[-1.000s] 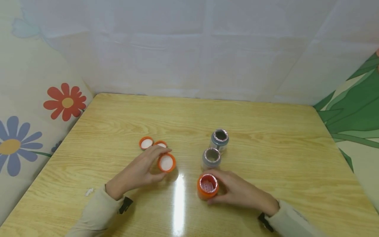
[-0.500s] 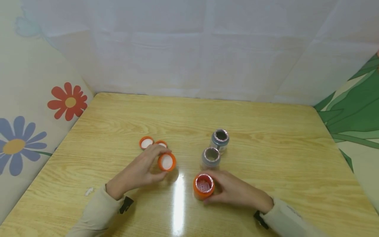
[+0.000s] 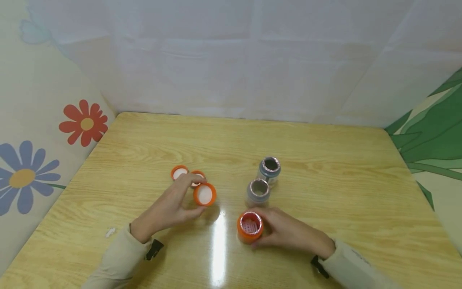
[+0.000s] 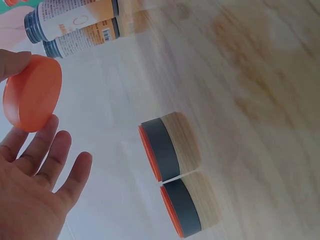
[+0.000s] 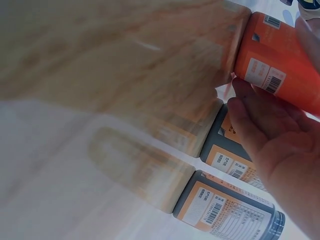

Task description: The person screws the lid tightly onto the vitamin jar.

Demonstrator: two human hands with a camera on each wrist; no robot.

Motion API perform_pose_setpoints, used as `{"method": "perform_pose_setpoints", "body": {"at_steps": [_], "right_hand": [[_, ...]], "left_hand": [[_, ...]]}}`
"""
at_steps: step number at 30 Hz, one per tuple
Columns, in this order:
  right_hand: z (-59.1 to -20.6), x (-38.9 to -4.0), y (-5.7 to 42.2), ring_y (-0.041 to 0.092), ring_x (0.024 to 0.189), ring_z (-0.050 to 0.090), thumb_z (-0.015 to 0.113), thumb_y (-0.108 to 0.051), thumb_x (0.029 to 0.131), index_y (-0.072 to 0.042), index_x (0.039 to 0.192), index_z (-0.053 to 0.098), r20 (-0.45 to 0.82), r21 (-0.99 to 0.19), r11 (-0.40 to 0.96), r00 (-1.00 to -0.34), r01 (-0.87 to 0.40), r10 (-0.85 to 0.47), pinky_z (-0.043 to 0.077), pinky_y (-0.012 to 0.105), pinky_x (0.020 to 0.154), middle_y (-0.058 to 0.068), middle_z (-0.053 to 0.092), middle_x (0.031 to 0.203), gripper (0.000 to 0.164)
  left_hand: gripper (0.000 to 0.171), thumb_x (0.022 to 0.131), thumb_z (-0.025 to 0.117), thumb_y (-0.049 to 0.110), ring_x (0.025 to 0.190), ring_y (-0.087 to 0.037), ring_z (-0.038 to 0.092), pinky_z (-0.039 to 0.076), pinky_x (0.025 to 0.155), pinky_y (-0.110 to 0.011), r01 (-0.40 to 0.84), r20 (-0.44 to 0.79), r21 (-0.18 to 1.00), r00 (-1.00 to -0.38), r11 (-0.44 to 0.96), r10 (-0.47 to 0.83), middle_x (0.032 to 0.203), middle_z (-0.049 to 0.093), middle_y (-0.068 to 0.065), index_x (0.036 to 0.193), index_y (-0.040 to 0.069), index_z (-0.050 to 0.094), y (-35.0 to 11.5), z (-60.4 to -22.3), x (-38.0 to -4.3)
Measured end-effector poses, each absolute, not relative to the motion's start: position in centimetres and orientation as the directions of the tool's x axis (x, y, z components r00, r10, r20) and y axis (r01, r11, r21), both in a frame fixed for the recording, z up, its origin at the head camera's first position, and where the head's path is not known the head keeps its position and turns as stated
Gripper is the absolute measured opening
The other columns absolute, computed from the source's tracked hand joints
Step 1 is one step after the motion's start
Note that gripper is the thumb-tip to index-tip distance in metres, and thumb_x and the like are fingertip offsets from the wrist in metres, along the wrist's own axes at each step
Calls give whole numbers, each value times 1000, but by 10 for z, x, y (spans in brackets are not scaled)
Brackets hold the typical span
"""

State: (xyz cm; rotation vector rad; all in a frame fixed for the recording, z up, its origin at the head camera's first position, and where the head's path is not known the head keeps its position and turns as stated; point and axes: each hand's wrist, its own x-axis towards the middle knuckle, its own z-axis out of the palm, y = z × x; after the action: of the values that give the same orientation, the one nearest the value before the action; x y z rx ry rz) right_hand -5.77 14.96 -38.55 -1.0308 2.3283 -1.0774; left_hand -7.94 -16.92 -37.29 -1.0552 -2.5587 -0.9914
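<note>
An orange lid [image 3: 204,194] with a white lining faces up in my left hand [image 3: 172,206], pinched between thumb and fingers above the table. In the left wrist view the lid [image 4: 34,94] shows its smooth orange top. My right hand [image 3: 288,232] grips an orange bottle [image 3: 250,228], uncapped and upright, its silvery rim round a pinkish inside. The right wrist view has this bottle [image 5: 277,60] with its base on the tabletop. Right behind it stand two uncapped grey bottles, the nearer one [image 3: 258,193] and the farther one [image 3: 268,171].
Two more lids lie lining up beyond my left hand: one [image 3: 179,172] fully seen, the other [image 3: 197,176] partly covered by fingers. The wooden table [image 3: 325,160] meets a white sheet at the back. A small white scrap mark [image 3: 110,232] is at the left.
My right hand has shifted slightly left with the orange bottle. The lid in my left hand has risen a little. The grey bottles stand where they were.
</note>
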Motion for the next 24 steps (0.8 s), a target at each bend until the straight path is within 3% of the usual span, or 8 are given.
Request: {"method": "perform_pose_setpoints", "body": {"at_steps": [8, 16, 24], "right_hand": [[-386, -59, 150, 10, 114, 62, 84, -28, 76, -12, 127, 60, -45, -766, 447, -655, -462, -754, 51, 35, 102, -3, 68, 122, 59], [-386, -62, 148, 8, 112, 62, 84, -28, 76, -13, 126, 61, -23, -765, 427, -641, -483, -767, 51, 33, 101, -5, 67, 118, 57], [-386, -62, 143, 10, 109, 61, 84, -28, 76, -13, 122, 62, 3, -741, 425, -636, -519, -771, 51, 34, 100, -5, 65, 113, 53]], "left_hand": [[61, 70, 84, 9, 108, -16, 57, 54, 89, -37, 693, 418, 526, -715, 493, 560, 120, 60, -3, 123, 2, 53, -168, -374, -81], [59, 76, 81, 11, 108, -13, 60, 53, 94, -33, 621, 337, 604, -767, 500, 546, 120, 62, 2, 127, 10, 52, -163, -371, -78], [59, 75, 81, 10, 107, -12, 59, 53, 94, -32, 641, 364, 583, -755, 499, 545, 118, 61, 2, 126, 9, 53, -160, -372, -77]]}}
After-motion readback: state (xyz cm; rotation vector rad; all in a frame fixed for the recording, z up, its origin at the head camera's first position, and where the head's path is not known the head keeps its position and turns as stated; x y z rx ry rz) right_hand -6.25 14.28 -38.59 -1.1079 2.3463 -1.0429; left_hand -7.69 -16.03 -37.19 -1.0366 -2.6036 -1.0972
